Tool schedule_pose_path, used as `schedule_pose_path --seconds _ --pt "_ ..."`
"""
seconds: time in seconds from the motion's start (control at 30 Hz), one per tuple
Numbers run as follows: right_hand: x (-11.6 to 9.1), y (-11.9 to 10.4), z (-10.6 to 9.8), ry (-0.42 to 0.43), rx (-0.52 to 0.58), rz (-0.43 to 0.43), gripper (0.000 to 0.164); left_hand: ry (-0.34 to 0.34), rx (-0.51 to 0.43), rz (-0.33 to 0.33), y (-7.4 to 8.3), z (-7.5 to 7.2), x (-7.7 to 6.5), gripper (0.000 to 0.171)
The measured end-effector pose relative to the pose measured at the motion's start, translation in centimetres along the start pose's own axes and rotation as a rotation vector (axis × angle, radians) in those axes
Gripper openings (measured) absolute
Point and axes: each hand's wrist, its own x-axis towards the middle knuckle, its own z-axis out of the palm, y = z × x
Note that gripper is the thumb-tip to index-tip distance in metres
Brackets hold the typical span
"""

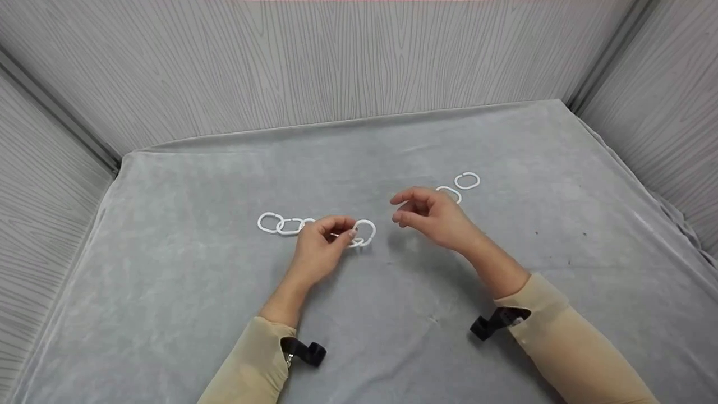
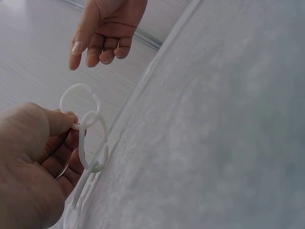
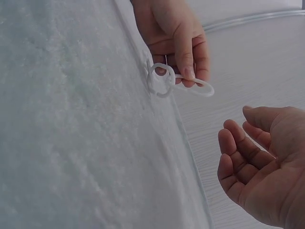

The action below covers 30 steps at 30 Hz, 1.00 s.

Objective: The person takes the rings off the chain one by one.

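My left hand pinches the end ring of a white plastic chain between thumb and fingertips. The rings are oval, each with a small gap, as the left wrist view shows. From that end ring a linked ring hangs down, and further links run below the hand. The chain's far end lies on the cloth to the left; its middle is hidden behind the left hand. My right hand hovers to the right of the held ring, apart from it, fingers loosely bent with nothing between them.
Two loose white rings lie beyond the right hand: one ring in full sight, another ring partly covered by the hand. A grey cloth covers the table. Wood-grain panels stand behind it and at both sides.
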Motion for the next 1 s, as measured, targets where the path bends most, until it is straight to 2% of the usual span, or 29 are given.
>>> schedule_pose_path --seconds 0.27,0.53,0.7,1.0 --pt "-0.2 0.9 1.2 -0.028 0.061 -0.056 0.028 -0.008 -0.011 0.021 -0.1 -0.2 -0.2 0.014" --pt "-0.2 1.7 2.4 -0.066 0.077 -0.084 0.032 -0.021 -0.018 0.022 0.1 -0.5 -0.6 0.013" --pt "-0.2 2.0 3.1 -0.092 0.054 -0.09 0.029 -0.035 0.0 0.025 0.3 -0.7 -0.8 0.012" --pt "-0.3 2.4 3.3 -0.097 0.092 -0.104 0.026 -0.085 0.008 0.084 0.0 -0.7 -0.7 0.012"
